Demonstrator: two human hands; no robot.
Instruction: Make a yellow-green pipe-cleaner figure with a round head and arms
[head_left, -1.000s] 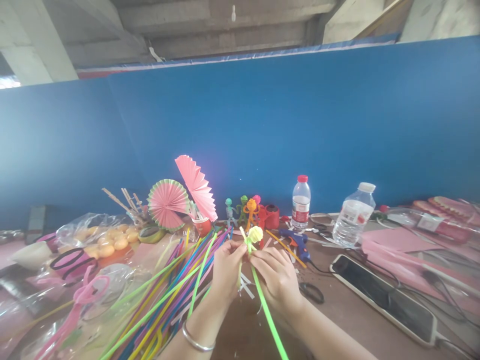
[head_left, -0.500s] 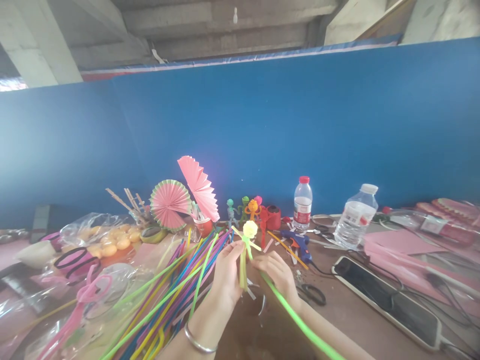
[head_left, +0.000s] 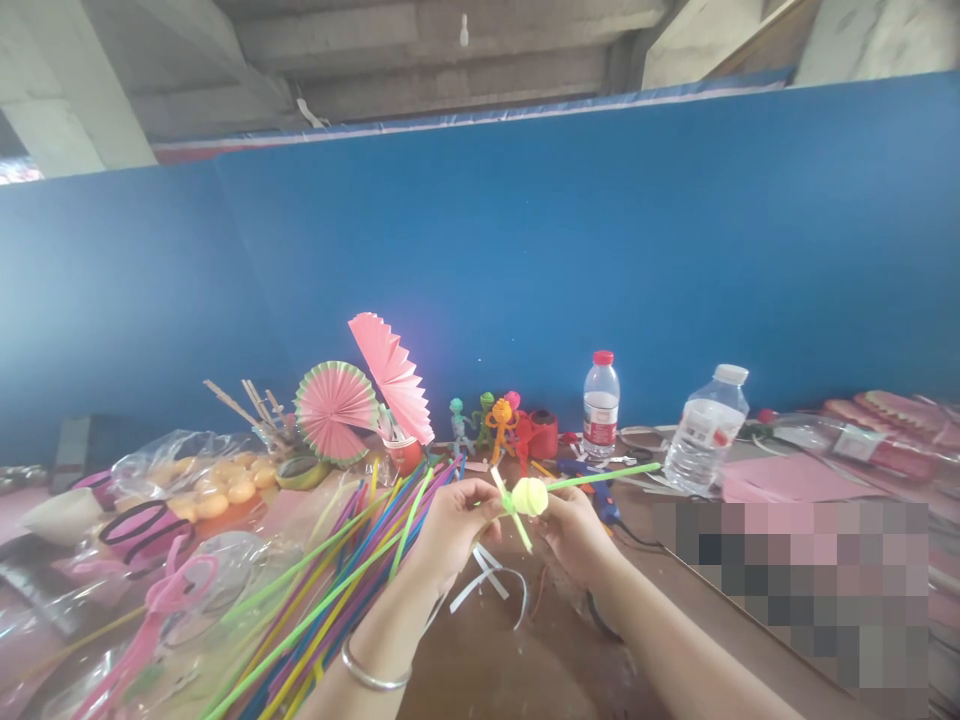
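Observation:
A small pipe-cleaner figure (head_left: 532, 497) with a round yellow-green head is held tilted sideways between my hands, above the table. My left hand (head_left: 459, 525) pinches its body just below the short, crossed arms. A bright green pipe cleaner (head_left: 606, 478) sticks out to the right past the head. My right hand (head_left: 574, 535) is closed beside the head, its fingertips on the green pipe cleaner; where that strand joins the figure is hidden. Left of my left hand lies a bundle of coloured pipe cleaners (head_left: 352, 590).
Several small finished figures (head_left: 501, 425) stand at the back, beside a red tape roll (head_left: 543, 434). Two water bottles (head_left: 601, 405) and a blue glue gun (head_left: 600, 490) are to the right. Pink paper fans (head_left: 337, 410) and a bag of orange balls (head_left: 225, 480) are left. White paper strips (head_left: 491, 575) lie below my hands.
The figure has turned from upright to lying sideways, head to the right. The green strand now points right and away instead of down toward me. My right hand has shifted beside the head.

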